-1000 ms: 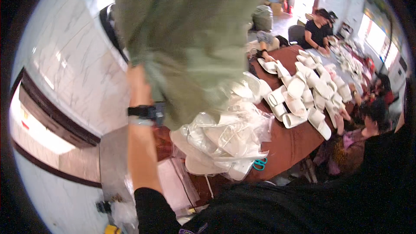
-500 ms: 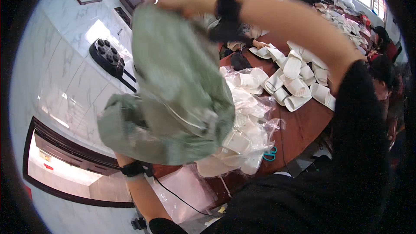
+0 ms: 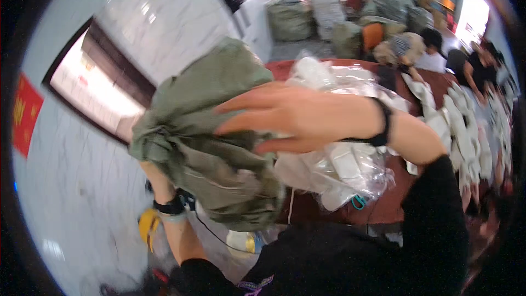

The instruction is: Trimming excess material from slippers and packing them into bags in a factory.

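Left hand (image 3: 154, 176) backs the sack (image 3: 211, 151), its grip hidden; right hand (image 3: 285, 116) splays, unclenched, over it. For control, anchor the gathered end (image 3: 159, 138) firmly.

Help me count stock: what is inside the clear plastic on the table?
White slippers show through the clear plastic. The right hand, spread before the green sack, hides part of the plastic; what lies there can't be seen.

The sack (image 3: 197, 137) is a plain, muted olive green. The slippers (image 3: 350, 164) are white; the tablecloth (image 3: 383, 208) is reddish brown. The scissors (image 3: 358, 203) show teal handles. The wall (image 3: 109, 197) is white with grey marble veining. The banner (image 3: 26, 115) is red with yellow markings. Both sleeves (image 3: 438, 203) are black.
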`<state>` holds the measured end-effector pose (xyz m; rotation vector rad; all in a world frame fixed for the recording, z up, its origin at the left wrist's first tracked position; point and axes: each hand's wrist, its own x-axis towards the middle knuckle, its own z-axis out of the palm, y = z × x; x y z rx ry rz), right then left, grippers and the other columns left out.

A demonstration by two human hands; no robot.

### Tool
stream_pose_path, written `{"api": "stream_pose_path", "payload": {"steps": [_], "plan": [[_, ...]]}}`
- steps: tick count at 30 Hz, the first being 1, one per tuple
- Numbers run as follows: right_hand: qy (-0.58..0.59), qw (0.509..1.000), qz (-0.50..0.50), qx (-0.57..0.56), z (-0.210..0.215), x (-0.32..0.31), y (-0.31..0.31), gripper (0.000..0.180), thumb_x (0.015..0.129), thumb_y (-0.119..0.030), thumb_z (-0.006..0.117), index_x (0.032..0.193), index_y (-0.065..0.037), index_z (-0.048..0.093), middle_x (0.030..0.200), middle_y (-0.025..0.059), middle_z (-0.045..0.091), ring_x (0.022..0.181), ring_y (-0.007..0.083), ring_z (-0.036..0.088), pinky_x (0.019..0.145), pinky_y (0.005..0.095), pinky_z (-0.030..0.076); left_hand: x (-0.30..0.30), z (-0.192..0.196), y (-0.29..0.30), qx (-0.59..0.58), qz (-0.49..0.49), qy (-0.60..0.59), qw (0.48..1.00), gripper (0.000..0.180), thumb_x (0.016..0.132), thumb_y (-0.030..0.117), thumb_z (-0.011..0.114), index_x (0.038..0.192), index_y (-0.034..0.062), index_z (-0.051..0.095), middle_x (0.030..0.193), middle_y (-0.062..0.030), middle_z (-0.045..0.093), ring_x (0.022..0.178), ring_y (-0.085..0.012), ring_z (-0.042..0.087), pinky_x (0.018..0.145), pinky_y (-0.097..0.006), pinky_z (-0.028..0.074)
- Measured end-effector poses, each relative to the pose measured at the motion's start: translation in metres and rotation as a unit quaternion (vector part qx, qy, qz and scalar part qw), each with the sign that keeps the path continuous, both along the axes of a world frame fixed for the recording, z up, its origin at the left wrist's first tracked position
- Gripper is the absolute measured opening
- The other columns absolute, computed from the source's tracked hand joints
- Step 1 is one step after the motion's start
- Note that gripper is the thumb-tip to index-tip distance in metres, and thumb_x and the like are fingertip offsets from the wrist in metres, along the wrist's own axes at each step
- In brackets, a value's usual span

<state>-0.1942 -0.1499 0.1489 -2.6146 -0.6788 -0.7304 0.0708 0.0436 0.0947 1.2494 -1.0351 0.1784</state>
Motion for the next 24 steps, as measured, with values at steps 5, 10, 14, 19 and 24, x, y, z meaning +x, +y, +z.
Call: {"api": "stream_pose_path", "payload": {"steps": [5, 10, 14, 19, 24], "plan": [[0.196, 0.965, -0.157, 0.075, -0.042, -0.037, -0.033, 0.059, 0.08, -0.014, 0.063, 0.133, -0.003, 0.04, 0.138, 0.0173, 0.037, 0.13, 0.0322, 0.034, 0.107, 0.0398, 0.027, 0.099, -0.078, 0.277, 0.078, 0.303, 0.047, 0.949, 0.031, 0.086, 0.016, 0.057, 0.112, -0.0021, 0.056, 0.106, -0.0089, 0.061, 0.088, -0.0172, 0.058, 0.076, -0.031, 0.048], [0.228, 0.867, -0.292, 0.333, -0.129, -0.108, -0.092, 0.059, 0.087, -0.017, 0.056, 0.139, -0.006, 0.031, 0.142, 0.0095, 0.035, 0.127, 0.0233, 0.04, 0.104, 0.0381, 0.031, 0.07, -0.172, 0.419, -0.12, 0.481, 0.204, 0.844, 0.037, 0.086, 0.015, 0.061, 0.117, -0.003, 0.053, 0.114, -0.0104, 0.058, 0.091, -0.0207, 0.058, 0.076, -0.035, 0.049], [0.239, 0.835, -0.411, 0.278, -0.16, -0.139, -0.116, 0.057, 0.089, -0.015, 0.055, 0.14, -0.008, 0.031, 0.142, 0.0087, 0.035, 0.125, 0.023, 0.041, 0.101, 0.0363, 0.034, 0.041, -0.269, 0.51, -0.03, 0.641, 0.315, 0.699, 0.037, 0.088, 0.011, 0.056, 0.121, -0.0051, 0.051, 0.118, -0.014, 0.058, 0.097, -0.0281, 0.058, 0.082, -0.04, 0.046], [0.301, 0.802, -0.396, 0.332, -0.215, -0.156, -0.152, 0.056, 0.088, -0.005, 0.054, 0.139, -0.01, 0.03, 0.14, 0.006, 0.037, 0.121, 0.0219, 0.044, 0.095, 0.0338, 0.04, -0.019, -0.357, 0.681, 0.502, 0.695, -0.09, 0.506, 0.023, 0.086, 0.008, 0.054, 0.107, -0.0014, 0.059, 0.112, -0.0132, 0.062, 0.098, -0.0265, 0.057, 0.088, -0.038, 0.041], [0.317, 0.808, -0.48, 0.127, -0.238, -0.191, -0.15, 0.05, 0.082, -0.013, 0.063, 0.127, -0.004, 0.043, 0.129, 0.0153, 0.047, 0.113, 0.0309, 0.05, 0.095, 0.038, 0.04, -0.004, -0.382, 0.601, 0.94, 0.315, -0.101, 0.08, 0.022, 0.089, 0.026, 0.05, 0.076, 0.0132, 0.062, 0.081, -0.0009, 0.064, 0.082, -0.0183, 0.058, 0.084, -0.037, 0.038]]}}
